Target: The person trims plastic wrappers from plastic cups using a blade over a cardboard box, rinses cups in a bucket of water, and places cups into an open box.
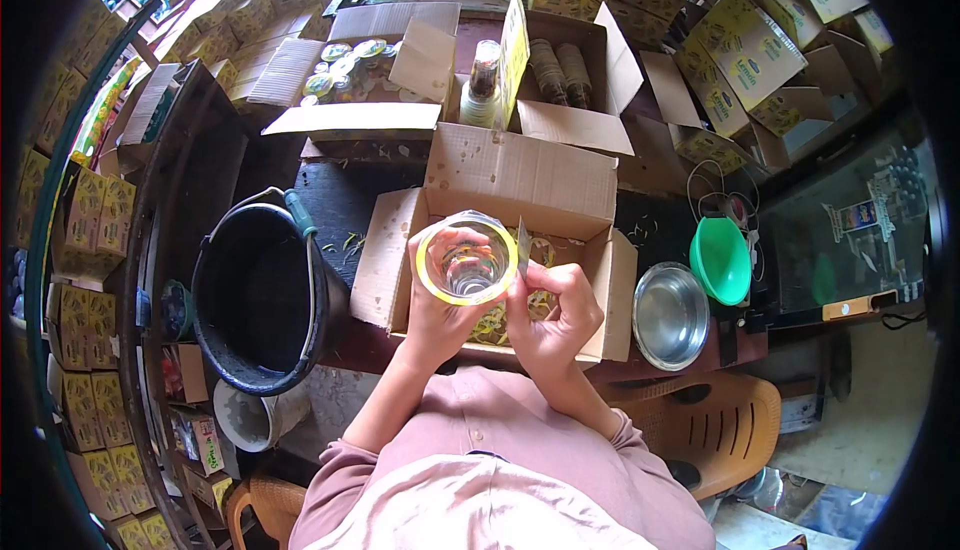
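Observation:
My left hand (437, 312) is wrapped round a clear plastic cup (468, 280), whose open mouth with its yellow rim faces up toward me. Between the thumb and fingers of my right hand (556, 318) is a thin metal blade (523, 248), pointing up beside the right side of the rim. Whether the blade touches the rim, I cannot tell. Both hands are over an open cardboard box (522, 172). Thin yellowish strips (490, 328) lie scattered inside that box.
On the left stands a black bucket (205, 300) with a wire handle; a steel bowl (671, 316) and a green bowl (720, 262) are on the right. Farther back, one box (350, 118) holds round-lidded cups and another (575, 125) holds stacked cups. A chair (735, 430) is behind at right.

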The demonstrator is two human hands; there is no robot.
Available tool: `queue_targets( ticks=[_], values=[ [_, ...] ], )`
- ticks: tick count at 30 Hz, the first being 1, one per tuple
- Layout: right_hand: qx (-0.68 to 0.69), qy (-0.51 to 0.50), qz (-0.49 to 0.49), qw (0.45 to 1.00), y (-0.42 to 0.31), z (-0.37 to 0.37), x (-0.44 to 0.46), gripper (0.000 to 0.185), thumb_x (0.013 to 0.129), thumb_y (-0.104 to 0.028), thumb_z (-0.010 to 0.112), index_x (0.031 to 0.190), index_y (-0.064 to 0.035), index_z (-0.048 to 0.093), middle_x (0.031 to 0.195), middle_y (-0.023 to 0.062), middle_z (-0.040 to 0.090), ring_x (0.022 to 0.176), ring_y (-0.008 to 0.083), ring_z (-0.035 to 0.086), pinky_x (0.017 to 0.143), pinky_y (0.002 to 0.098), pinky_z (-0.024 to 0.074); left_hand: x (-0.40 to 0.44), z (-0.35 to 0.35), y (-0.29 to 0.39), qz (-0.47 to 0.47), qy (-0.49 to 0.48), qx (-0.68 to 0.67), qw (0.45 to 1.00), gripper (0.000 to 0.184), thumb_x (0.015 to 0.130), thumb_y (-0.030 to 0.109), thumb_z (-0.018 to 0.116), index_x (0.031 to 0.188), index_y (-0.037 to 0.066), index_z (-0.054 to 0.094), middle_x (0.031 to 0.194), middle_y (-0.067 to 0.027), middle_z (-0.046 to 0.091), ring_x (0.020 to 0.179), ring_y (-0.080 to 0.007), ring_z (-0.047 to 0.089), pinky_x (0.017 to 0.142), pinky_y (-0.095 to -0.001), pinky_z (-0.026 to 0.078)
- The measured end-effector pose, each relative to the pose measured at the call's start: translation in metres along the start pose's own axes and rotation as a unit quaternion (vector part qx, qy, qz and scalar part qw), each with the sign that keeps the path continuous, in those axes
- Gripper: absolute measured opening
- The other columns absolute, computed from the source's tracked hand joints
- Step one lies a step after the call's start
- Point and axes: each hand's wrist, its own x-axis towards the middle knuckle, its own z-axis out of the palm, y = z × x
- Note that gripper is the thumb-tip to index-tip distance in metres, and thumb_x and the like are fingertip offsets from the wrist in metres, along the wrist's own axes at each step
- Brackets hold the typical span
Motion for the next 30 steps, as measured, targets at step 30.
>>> queue_targets(
  ticks=[30],
  values=[
    [-0.006, 0.016, -0.019, 1.0, -0.008, -0.012, -0.001, 0.017, 0.066, 0.004, 0.067, 0.076, -0.0011, 0.056, 0.064, 0.0071, 0.055, 0.053, 0.0141, 0.055, 0.047, 0.023, 0.0421, -0.007, 0.004, 0.004, -0.069, -0.002, -0.082, 0.994, 0.063, 0.069, 0.002, 0.07, 0.119, 0.005, 0.032, 0.113, -0.0077, 0.037, 0.108, -0.0164, 0.042, 0.087, -0.0303, 0.043]
  ],
)
